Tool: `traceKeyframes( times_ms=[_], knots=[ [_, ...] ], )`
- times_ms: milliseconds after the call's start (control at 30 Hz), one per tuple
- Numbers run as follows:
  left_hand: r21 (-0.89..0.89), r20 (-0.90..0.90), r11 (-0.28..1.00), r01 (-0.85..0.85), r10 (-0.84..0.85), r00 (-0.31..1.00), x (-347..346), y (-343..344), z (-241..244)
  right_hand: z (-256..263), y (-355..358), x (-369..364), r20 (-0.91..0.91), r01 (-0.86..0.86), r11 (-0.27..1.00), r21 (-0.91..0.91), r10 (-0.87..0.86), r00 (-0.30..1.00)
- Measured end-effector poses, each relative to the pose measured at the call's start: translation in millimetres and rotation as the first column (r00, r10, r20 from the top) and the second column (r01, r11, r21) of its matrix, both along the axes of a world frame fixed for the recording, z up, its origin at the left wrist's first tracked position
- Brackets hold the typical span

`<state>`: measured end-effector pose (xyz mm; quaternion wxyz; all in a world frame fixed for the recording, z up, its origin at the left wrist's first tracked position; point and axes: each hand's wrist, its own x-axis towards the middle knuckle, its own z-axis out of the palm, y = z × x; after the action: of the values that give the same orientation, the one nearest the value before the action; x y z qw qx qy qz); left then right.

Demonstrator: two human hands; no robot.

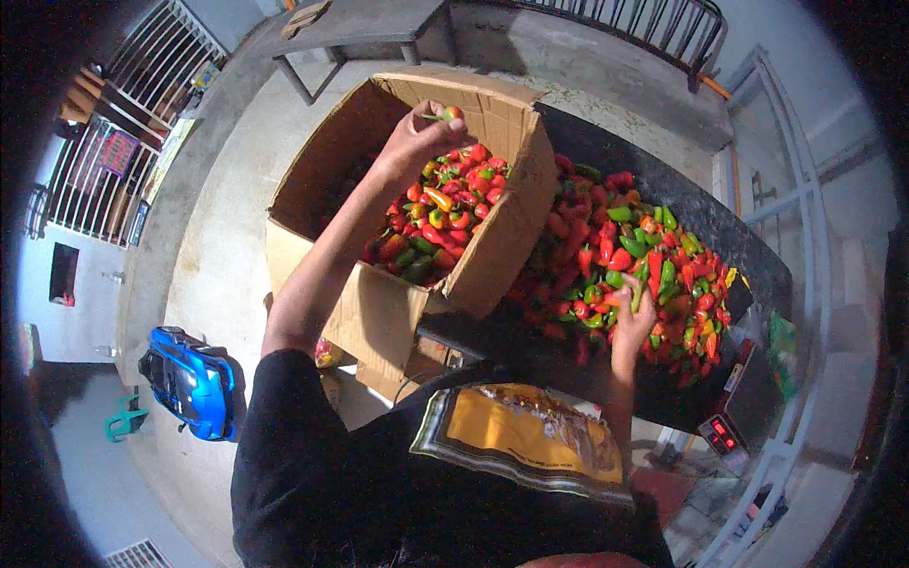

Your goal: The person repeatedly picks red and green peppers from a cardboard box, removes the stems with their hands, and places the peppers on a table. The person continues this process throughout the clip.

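My left hand (429, 135) is raised over an open cardboard box (511, 206) and pinches a red-and-green pepper (452, 113) by finger and thumb. Below it in the box lies a heap of peppers (454, 192), mostly red, with some orange and green ones. To the right, a loose pile of red and green peppers (685, 270) spreads over a black tabletop (760, 263). At the near side of that pile, my right hand (634, 319) has a slender green pepper (636, 297) between its fingers. The box's left inside is in deep shadow.
A digital scale with a lit red display (723, 434) stands right of me. A blue toy car (190, 383) and a green plastic chair (126, 419) are on the floor at left. Beyond the box is a grey table (362, 28); a glass door frame (806, 184) borders the right.
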<state>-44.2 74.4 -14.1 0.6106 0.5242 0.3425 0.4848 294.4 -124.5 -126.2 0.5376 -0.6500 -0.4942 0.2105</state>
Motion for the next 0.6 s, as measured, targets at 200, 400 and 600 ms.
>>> traceKeyframes(
  times_ms=[200,400,600],
  knots=[
    [0.288,-0.426,0.956,0.059,0.072,0.902,43.1,-82.9,26.7,45.4,32.4,-40.1,0.267,-0.183,0.966,0.182,0.131,0.955],
    [0.004,-0.342,0.979,0.202,-0.188,0.921,65.0,-115.0,27.4,106.4,36.7,-64.1,0.429,-0.434,0.890,0.142,0.340,0.837],
    [-0.132,-0.166,0.906,0.403,-0.421,0.892,70.8,-124.9,21.5,108.0,26.7,-62.8,0.412,-0.458,0.874,0.160,0.363,0.836]
  ],
)
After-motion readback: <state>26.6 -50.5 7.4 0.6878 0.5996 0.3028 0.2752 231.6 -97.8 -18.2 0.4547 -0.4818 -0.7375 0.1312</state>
